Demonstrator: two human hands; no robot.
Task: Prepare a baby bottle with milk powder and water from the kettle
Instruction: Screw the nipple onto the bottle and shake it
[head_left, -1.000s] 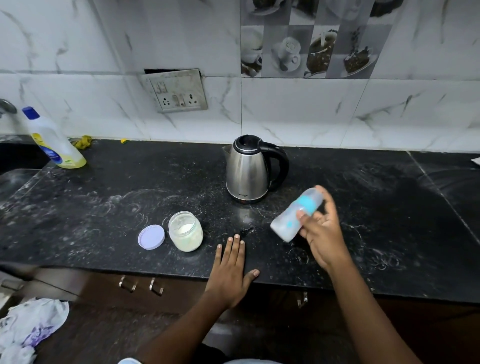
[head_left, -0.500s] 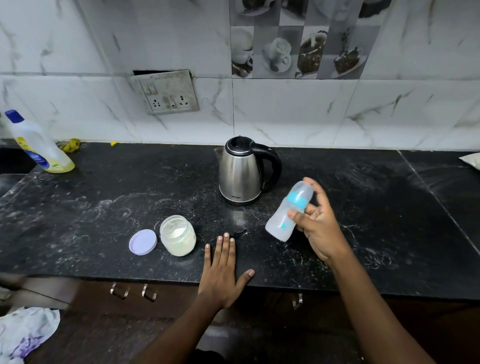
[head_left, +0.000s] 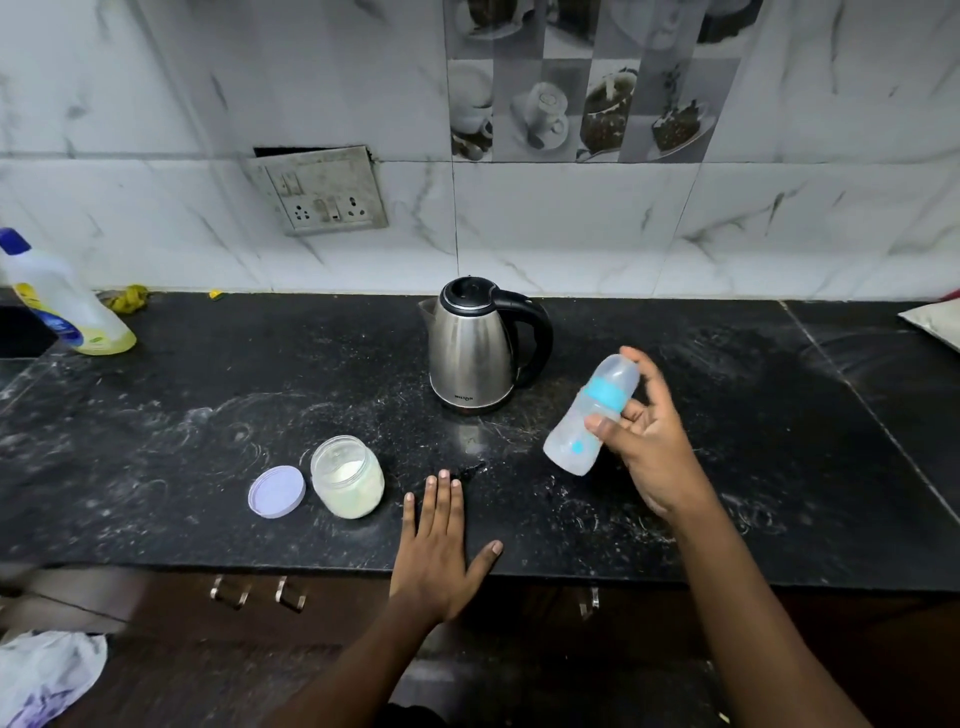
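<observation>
Black counter (head_left: 197, 410), kettle (head_left: 474, 353), bottle (head_left: 582, 422), open jar (head_left: 347, 479), lid (head_left: 276, 491)

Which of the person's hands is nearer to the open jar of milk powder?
Left. The left hand lies flat on the counter just right of the jar; the right hand holds the baby bottle farther right.

black counter (head_left: 727, 467): kettle (head_left: 475, 353), open powder jar (head_left: 348, 478), lid (head_left: 276, 491) just beside, detergent bottle (head_left: 62, 306) far left.

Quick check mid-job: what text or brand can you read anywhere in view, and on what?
"MILTON", small and faint, low on the front of the kettle; likely, not certain.
Label on the cleaner bottle: too blurred to read.
Blue mark on the baby bottle: no readable text.
</observation>
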